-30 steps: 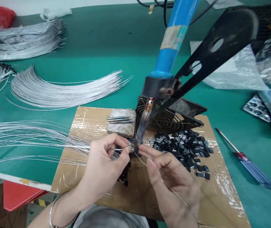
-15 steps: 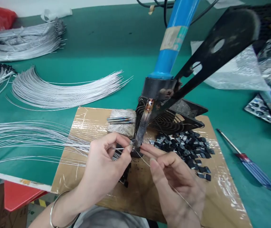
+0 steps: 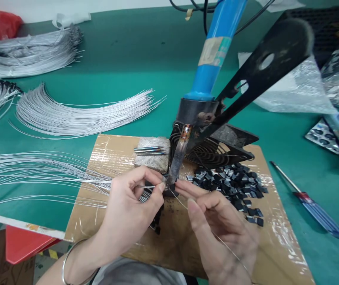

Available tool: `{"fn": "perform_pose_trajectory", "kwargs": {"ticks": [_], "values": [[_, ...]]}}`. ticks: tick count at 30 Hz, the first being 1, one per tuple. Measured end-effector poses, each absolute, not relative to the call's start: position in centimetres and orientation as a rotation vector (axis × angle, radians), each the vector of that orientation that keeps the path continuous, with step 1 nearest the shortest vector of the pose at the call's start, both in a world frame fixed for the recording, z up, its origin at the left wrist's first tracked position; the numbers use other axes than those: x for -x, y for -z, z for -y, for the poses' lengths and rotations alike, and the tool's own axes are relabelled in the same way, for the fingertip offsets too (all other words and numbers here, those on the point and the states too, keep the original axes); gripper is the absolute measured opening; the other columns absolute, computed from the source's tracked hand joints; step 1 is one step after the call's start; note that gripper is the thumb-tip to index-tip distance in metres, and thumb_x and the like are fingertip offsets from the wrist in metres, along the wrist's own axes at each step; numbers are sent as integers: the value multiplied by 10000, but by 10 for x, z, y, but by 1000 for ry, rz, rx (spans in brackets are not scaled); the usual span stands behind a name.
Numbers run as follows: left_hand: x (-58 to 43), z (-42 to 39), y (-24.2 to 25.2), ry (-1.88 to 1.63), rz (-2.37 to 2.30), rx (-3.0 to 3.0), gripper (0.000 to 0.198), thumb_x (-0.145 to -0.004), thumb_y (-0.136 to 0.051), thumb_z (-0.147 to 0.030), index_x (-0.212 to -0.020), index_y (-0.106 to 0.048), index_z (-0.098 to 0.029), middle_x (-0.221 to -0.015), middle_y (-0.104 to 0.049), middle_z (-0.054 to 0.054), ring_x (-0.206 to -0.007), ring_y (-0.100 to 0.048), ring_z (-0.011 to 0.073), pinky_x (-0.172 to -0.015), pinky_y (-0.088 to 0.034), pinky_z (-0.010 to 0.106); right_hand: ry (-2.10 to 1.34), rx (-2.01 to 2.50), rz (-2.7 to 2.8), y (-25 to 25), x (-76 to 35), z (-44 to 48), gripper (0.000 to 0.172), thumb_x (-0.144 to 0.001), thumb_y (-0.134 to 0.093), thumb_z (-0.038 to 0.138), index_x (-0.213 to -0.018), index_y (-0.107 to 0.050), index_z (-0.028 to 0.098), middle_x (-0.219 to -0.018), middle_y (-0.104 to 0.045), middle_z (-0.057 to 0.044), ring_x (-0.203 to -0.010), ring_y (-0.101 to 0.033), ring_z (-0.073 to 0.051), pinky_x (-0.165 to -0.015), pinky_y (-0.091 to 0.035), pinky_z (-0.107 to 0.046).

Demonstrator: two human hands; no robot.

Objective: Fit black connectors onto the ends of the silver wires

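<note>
My left hand (image 3: 138, 202) pinches a thin grey wire (image 3: 149, 187) between thumb and forefinger, its end beside the tip of a soldering iron. The iron (image 3: 181, 154), with a blue handle (image 3: 209, 75), is held by a black metal bracket and points down between my hands. My right hand (image 3: 219, 229) is closed around a strand of solder wire (image 3: 228, 248) that runs through the fingers up to the iron's tip. Two fingers of this hand reach close to the tip, near a small black part. What exactly sits under the tip is too small to tell.
Small black connectors (image 3: 234, 190) lie heaped on the cardboard (image 3: 172, 241) to the right. A black fan (image 3: 213, 150) stands behind the iron. Wire bundles (image 3: 80, 116) spread at left. A screwdriver (image 3: 311, 202) lies right. Metal rods (image 3: 149, 150) rest on a pale block.
The soldering iron and its bracket have shifted slightly left and down in the view. Both hands keep nearly the same place and grip.
</note>
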State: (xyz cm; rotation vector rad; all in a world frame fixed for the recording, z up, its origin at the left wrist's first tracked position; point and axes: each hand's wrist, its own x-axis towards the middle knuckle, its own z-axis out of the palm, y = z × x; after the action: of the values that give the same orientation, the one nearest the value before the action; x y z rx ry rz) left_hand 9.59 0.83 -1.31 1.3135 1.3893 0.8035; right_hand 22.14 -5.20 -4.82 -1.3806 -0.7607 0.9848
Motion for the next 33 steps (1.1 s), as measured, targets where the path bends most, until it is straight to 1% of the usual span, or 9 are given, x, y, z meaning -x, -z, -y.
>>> {"fn": "perform_pose_trajectory", "kwargs": {"ticks": [3, 7, 11, 14, 20, 25, 28, 30, 33], "values": [[-95, -8, 13, -805, -1383, -1316, 117, -805, -639, -129, -692, -644, -160, -745, -693, 18, -679, -619, 136, -569, -421, 216, -1022, 1361, 798, 51, -224, 53, 248, -915, -684, 242, -683, -600, 219, -1106, -786, -86, -1002, -766, -221, -902, -617, -330], [-94, -8, 13, -806, -1377, -1321, 119, -811, -641, -134, -694, -643, -158, -765, -702, 25, -689, -623, 139, -585, -428, 223, -1056, 1390, 706, 49, -223, 54, 242, -902, -711, 263, -690, -602, 219, -1127, -776, -90, -1021, -760, -227, -914, -608, -340], [-94, -8, 14, -801, -1387, -1318, 108, -808, -646, -151, -701, -643, -158, -793, -709, 38, -720, -635, 156, -589, -427, 234, -1059, 1361, 748, 51, -223, 54, 235, -909, -692, 227, -689, -608, 226, -1127, -781, -70, -1032, -759, -222, -905, -615, -319], [-94, -8, 16, -793, -1398, -1338, 109, -805, -640, -143, -697, -643, -155, -803, -716, 43, -693, -616, 145, -575, -414, 230, -1053, 1333, 813, 55, -226, 54, 224, -918, -677, 204, -702, -621, 225, -1130, -783, -65, -1044, -757, -218, -897, -620, -305], [-95, -7, 16, -775, -1402, -1346, 113, -810, -634, -150, -698, -639, -157, -780, -707, 42, -689, -615, 151, -561, -397, 234, -1032, 1350, 804, 57, -227, 55, 228, -905, -689, 214, -690, -614, 218, -1120, -785, -80, -1025, -763, -234, -911, -622, -342], [-94, -7, 13, -775, -1406, -1364, 121, -818, -645, -172, -698, -646, -154, -798, -716, 50, -659, -594, 143, -539, -377, 239, -1058, 1331, 800, 58, -227, 57, 220, -905, -688, 195, -699, -625, 237, -1141, -782, -44, -1048, -755, -223, -913, -618, -313], [-94, -8, 14, -787, -1402, -1358, 124, -819, -646, -168, -696, -645, -154, -797, -712, 49, -672, -600, 144, -554, -392, 238, -1047, 1327, 806, 58, -226, 56, 216, -913, -682, 184, -713, -624, 240, -1141, -782, -23, -1048, -755, -195, -913, -609, -269], [-94, -8, 14, -794, -1390, -1354, 123, -819, -648, -167, -697, -644, -155, -796, -711, 49, -701, -618, 154, -566, -402, 238, -1028, 1325, 818, 58, -226, 56, 209, -911, -687, 174, -722, -625, 238, -1129, -785, -19, -1040, -756, -178, -906, -606, -244], [-93, -7, 14, -785, -1396, -1365, 130, -820, -649, -173, -691, -640, -158, -794, -713, 47, -699, -621, 153, -545, -386, 235, -1017, 1319, 827, 57, -225, 55, 209, -909, -693, 177, -719, -624, 228, -1118, -787, -34, -1030, -760, -184, -905, -611, -260]]}}
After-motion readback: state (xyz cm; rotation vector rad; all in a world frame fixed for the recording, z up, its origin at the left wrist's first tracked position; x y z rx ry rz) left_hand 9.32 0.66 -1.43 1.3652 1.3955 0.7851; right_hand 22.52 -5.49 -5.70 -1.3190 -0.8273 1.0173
